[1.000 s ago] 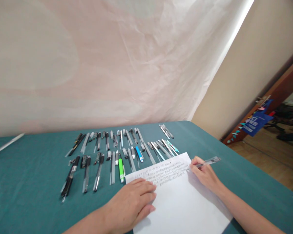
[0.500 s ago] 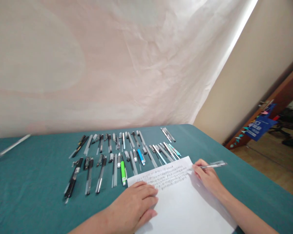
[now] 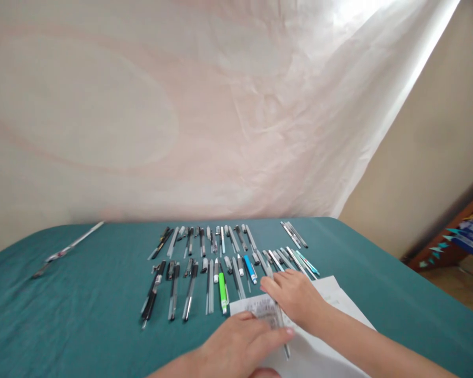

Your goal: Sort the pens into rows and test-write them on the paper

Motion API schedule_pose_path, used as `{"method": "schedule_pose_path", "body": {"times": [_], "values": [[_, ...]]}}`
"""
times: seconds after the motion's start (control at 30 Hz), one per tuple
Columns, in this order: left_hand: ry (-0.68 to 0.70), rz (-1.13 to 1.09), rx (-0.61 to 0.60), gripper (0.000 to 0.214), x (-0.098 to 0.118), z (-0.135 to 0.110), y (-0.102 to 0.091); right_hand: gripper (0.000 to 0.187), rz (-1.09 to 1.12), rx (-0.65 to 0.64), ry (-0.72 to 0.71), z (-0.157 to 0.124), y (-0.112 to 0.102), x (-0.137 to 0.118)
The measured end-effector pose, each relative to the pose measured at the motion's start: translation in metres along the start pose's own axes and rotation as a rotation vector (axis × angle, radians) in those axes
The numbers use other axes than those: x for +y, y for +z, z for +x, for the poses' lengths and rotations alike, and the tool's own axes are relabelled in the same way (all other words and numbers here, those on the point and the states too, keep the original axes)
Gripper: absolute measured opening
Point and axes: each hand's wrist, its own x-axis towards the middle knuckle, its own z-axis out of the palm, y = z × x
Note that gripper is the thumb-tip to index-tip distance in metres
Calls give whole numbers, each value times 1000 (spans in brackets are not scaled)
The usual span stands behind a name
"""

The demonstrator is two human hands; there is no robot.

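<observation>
My right hand is closed around a clear, slim pen over the upper part of a sheet of white paper. The pen slants down from its fingers, the lower end reaching toward me. On the left side of the sheet lies my left hand, its fingers apart and one finger crossing over the pen's lower part. Whether that finger presses on the pen I cannot tell. Small handwriting fills the top of the sheet, partly covered by both hands.
Several pens lie in two rows on the green tablecloth, among them a green pen and a blue one. A pair of pens sits at the far right. A long thin stick lies far left. Behind hangs a pale curtain.
My right hand has moved left with the pen, from the sheet's right edge to near my left hand. The pen now points toward me. The view has shifted left.
</observation>
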Motion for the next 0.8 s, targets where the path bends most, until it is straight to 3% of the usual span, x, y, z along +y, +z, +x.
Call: {"method": "schedule_pose_path", "body": {"times": [0.17, 0.47, 0.57, 0.67, 0.8], "values": [[-45, 75, 38, 36, -3, -1, 6, 9, 13, 33, -45, 23, 13, -13], [-112, 53, 57, 19, -5, -4, 15, 17, 154, 64, -30, 31, 16, -13], [-180, 8, 31, 22, -5, -3, 9, 34, 361, 75, 69, 30, 13, -12], [-277, -29, -8, 20, -6, -2, 5, 39, 698, 77, 325, 30, 6, -11], [-346, -37, -57, 19, -9, -1, 9, 28, 1195, -120, 513, 32, -7, -14]]}}
